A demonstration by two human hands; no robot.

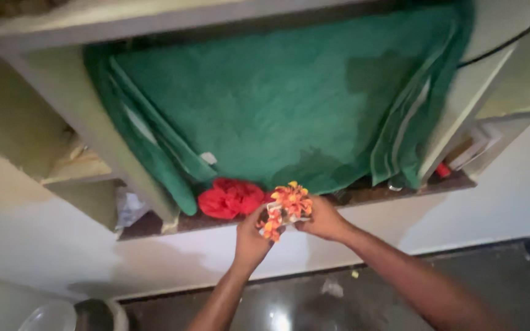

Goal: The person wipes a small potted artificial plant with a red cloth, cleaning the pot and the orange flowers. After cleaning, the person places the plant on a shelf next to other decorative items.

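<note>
We hold a small bunch of orange and yellow flowers (286, 207) between both hands at the front edge of a stone shelf (400, 189). Our left hand (251, 236) has its fingers (259, 216) clamped on the lower blossoms; our right hand (323, 219) pinches the upper cluster. Just beside the bunch, to its left, a red flower heap (230, 197) lies on the shelf. Behind both, a large green cloth (289, 98) fills the alcove. A small red object (441, 170) and white flat packages (476, 147) sit in the compartment on the right. Pale walls surround the shelving; a dark glossy floor (363, 300) lies below.
</note>
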